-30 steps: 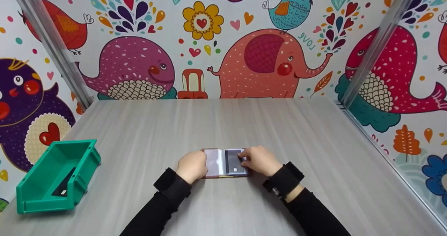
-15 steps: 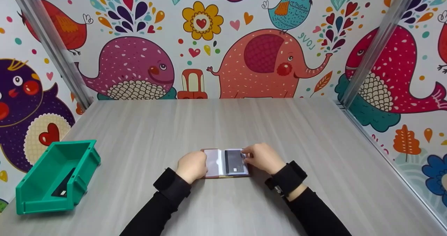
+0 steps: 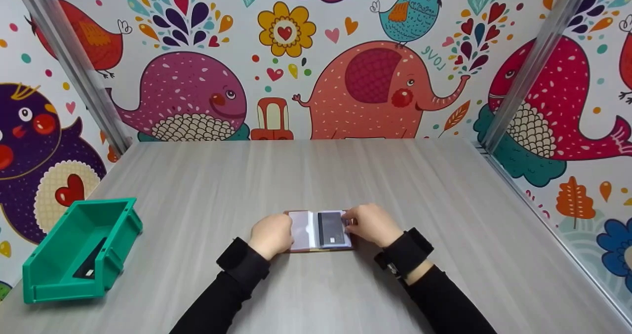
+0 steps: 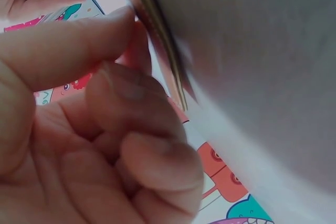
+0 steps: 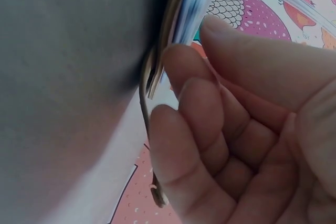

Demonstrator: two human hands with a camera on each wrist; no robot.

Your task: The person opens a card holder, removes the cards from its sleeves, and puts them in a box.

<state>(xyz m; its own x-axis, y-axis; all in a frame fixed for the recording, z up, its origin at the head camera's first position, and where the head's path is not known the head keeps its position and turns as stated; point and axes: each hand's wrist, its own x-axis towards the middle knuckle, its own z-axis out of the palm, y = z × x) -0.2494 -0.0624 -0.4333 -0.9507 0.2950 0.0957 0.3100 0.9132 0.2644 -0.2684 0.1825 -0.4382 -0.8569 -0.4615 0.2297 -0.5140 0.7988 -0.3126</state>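
Observation:
A small brown card holder [image 3: 300,231] lies spread on the table between my hands, its clear plastic sleeves facing up. In its right-hand sleeve sits a dark card [image 3: 331,228] with a small pale square near the bottom. My left hand [image 3: 272,236] pinches the holder's left edge between thumb and index finger, the other fingers curled, as the left wrist view shows. At the opposite edge, my right hand [image 3: 374,224] has its thumb and curled index finger at the sleeve edges. The right wrist view shows stacked sleeves [image 5: 197,6] beside those fingertips, with the brown cover [image 5: 143,93] beneath.
A green plastic bin [image 3: 69,292] stands at the table's left side, with a dark card [image 3: 90,261] leaning inside it. Walls printed with cartoon animals enclose the back and sides of the table [image 3: 306,176], with metal posts at the corners.
My right hand's fingers have slid off the dark card's face, rightward to the holder's outer edge, lifting slightly and then settling lower. The left hand and the holder stay in place.

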